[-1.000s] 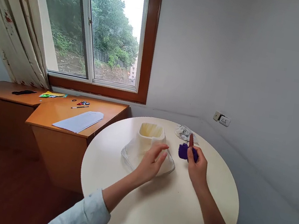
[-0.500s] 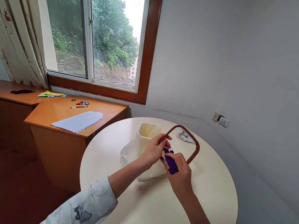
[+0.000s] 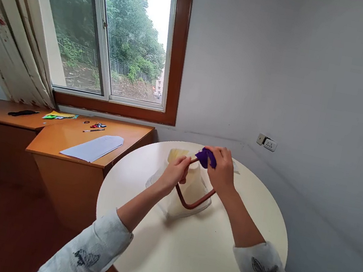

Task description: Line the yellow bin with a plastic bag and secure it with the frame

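My left hand [image 3: 175, 172] is closed on a brown rounded-square ring [image 3: 190, 205], gripping its left side. Purple cloth [image 3: 206, 157] is bunched in the fingers of my right hand [image 3: 222, 171] and pressed against the ring's upper side. The ring is tilted, its lower corner toward me, held above the round table. Behind it stands a pale bin [image 3: 178, 154] with a yellowish inside, partly hidden by my left hand and the ring. Clear plastic film [image 3: 156, 178] spreads around the bin's base.
The round white table [image 3: 215, 264] carries the bin. A pale scrap [image 3: 236, 167] lies behind my right hand. On the wooden desk [image 3: 50, 141] at left are paper sheets [image 3: 95, 146], a pen [image 3: 94, 130] and coloured packets [image 3: 60, 115]. A wall socket [image 3: 270, 144] is at right.
The ring has turned over, its rounded corner swinging from the top down toward me. My right hand has moved up with the purple cloth. My left hand has shifted slightly left.
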`<state>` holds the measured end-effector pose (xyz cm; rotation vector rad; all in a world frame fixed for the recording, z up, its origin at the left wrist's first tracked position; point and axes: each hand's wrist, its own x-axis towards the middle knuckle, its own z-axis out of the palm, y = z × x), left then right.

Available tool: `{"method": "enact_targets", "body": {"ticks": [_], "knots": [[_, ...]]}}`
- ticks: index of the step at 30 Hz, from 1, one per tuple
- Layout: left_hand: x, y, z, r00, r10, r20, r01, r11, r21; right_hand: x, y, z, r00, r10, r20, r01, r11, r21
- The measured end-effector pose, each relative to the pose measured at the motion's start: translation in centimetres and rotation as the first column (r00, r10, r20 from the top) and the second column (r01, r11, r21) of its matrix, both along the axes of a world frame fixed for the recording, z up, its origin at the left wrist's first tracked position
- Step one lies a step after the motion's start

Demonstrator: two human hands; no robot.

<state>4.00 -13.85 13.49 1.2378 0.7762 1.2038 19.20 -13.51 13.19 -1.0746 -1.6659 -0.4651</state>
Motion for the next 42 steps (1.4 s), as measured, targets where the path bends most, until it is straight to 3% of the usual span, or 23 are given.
{"method": "enact_targets", "body": {"ticks": [5,8,12,16,18,21,23,26,29,33,37,40,42], "knots": [[-1.1,0.7,0.0,0.98,-0.054,0.194,0.053,0.999,0.009,1.5,-0.1,-3.0,0.984,-0.053,-0.169,0.054,0.999,-0.003],[-1.3,1.1,-0.2,0.923,-0.036,0.383,0.063,0.996,-0.059,0.3,-0.9,-4.9,0.977,0.037,-0.211,-0.04,0.999,-0.009],[-0.8,1.4,-0.7,0.871,0.048,0.488,0.039,0.985,-0.165,-3.6,-2.0,-6.3,0.954,0.196,-0.226,-0.208,0.978,-0.03],[-0.8,1.7,-0.9,0.864,0.04,0.502,0.036,0.99,-0.14,-6.9,-3.6,-5.4,0.908,0.398,-0.132,-0.4,0.916,0.01],[-1.3,2.3,-0.5,0.844,-0.006,0.536,0.085,0.989,-0.121,-6.9,-4.1,-4.1,0.901,0.412,-0.134,-0.415,0.91,0.013],[-2.5,3.8,0.6,0.817,-0.038,0.575,0.129,0.984,-0.119,-4.8,-3.5,-1.7,0.944,0.232,-0.234,-0.262,0.959,-0.106],[-3.2,4.9,1.4,0.825,-0.023,0.565,0.119,0.984,-0.134,-2.5,-2.3,-0.5,0.975,0.1,-0.198,-0.154,0.946,-0.284],[-3.5,6.2,1.8,0.854,0.009,0.52,0.082,0.985,-0.152,0.1,-0.2,0.1,0.989,0.141,-0.04,-0.142,0.863,-0.485],[-3.3,6.8,1.3,0.907,0.047,0.418,0.018,0.988,-0.152,0.9,1.0,-0.6,0.966,0.258,0.011,-0.214,0.824,-0.524],[-3.8,7.0,0.2,0.975,0.117,0.188,-0.105,0.992,-0.073,1.0,1.9,-1.7,0.952,0.305,-0.032,-0.284,0.837,-0.468],[-5.2,6.6,-0.2,0.973,0.219,-0.068,-0.207,0.966,0.154,2.0,2.6,-1.7,0.952,0.288,-0.105,-0.306,0.872,-0.383],[-5.6,5.5,-0.5,0.939,0.273,-0.208,-0.184,0.913,0.364,3.4,2.9,-1.5,0.966,0.171,-0.194,-0.226,0.922,-0.313],[-5.1,4.7,-1.1,0.911,0.273,-0.308,-0.104,0.878,0.468,4.4,2.9,-1.5,0.958,0.077,-0.274,-0.159,0.944,-0.289]]}}
